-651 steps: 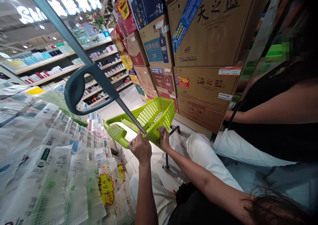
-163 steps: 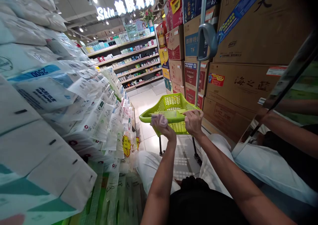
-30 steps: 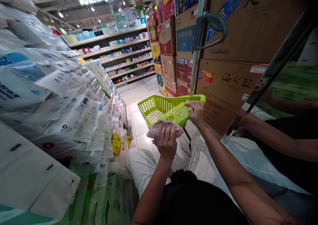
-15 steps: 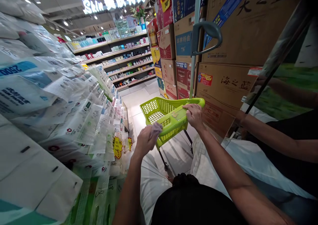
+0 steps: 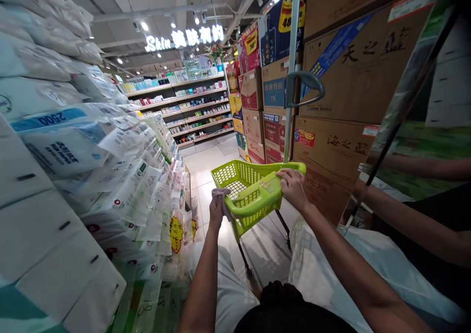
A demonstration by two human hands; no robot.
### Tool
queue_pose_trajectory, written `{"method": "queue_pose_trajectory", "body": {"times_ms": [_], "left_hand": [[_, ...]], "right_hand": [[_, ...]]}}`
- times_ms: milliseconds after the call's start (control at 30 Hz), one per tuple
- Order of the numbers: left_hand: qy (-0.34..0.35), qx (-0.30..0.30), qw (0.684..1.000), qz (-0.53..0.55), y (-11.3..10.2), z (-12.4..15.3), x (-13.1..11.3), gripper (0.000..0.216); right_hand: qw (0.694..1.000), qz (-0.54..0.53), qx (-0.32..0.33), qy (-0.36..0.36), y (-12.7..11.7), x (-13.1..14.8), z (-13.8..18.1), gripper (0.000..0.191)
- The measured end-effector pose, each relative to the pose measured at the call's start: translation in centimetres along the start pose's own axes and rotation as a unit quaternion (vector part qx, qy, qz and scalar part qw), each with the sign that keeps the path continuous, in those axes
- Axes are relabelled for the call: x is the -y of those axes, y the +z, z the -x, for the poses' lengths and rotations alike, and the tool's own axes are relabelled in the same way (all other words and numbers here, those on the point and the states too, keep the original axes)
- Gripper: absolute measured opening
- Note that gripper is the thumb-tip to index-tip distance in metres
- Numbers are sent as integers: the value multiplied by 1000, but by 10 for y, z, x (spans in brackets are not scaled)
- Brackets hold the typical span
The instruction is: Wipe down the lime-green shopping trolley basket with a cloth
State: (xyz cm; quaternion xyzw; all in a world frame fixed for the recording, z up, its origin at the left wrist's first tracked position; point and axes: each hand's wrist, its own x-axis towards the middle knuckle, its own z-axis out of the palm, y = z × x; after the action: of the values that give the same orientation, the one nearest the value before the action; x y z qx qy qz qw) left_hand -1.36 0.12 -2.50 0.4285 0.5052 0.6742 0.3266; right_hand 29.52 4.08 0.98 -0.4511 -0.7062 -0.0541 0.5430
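A lime-green basket trolley (image 5: 246,192) stands on thin legs in the aisle in front of me, with its grey pull handle (image 5: 300,89) upright behind it. My left hand (image 5: 217,207) is closed round a crumpled pale cloth (image 5: 222,195) and presses it against the basket's near left corner. My right hand (image 5: 293,190) grips the basket's near rim at its right end.
Stacked plastic-wrapped tissue packs (image 5: 69,146) fill the left side. Tall stacks of cardboard cartons (image 5: 342,102) line the right. A shiny panel (image 5: 427,107) at far right reflects my arm. Tiled floor (image 5: 206,166) runs ahead to product shelves (image 5: 191,112).
My left hand with the cloth has shifted from below the basket's front edge up against its near left corner. My right hand keeps its hold on the rim.
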Motion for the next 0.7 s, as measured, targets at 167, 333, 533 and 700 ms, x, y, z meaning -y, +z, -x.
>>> {"method": "queue_pose_trajectory", "body": {"times_ms": [167,333,533,700], "left_hand": [[117,-9,993,16,18,36,-1,48],[195,56,979,-25,15,64,1,34],[81,-36,995,-35,11,27,14,47],[70,-85,994,-11,23,57,41,53]], "right_hand": [[994,-47,44,-90,1,74,27,21],[995,-44,44,-80,4,99,48,26],[994,-52,46,-85,-4,92,50,26],[994,-52,34,-90,-2,89,53,22]]}}
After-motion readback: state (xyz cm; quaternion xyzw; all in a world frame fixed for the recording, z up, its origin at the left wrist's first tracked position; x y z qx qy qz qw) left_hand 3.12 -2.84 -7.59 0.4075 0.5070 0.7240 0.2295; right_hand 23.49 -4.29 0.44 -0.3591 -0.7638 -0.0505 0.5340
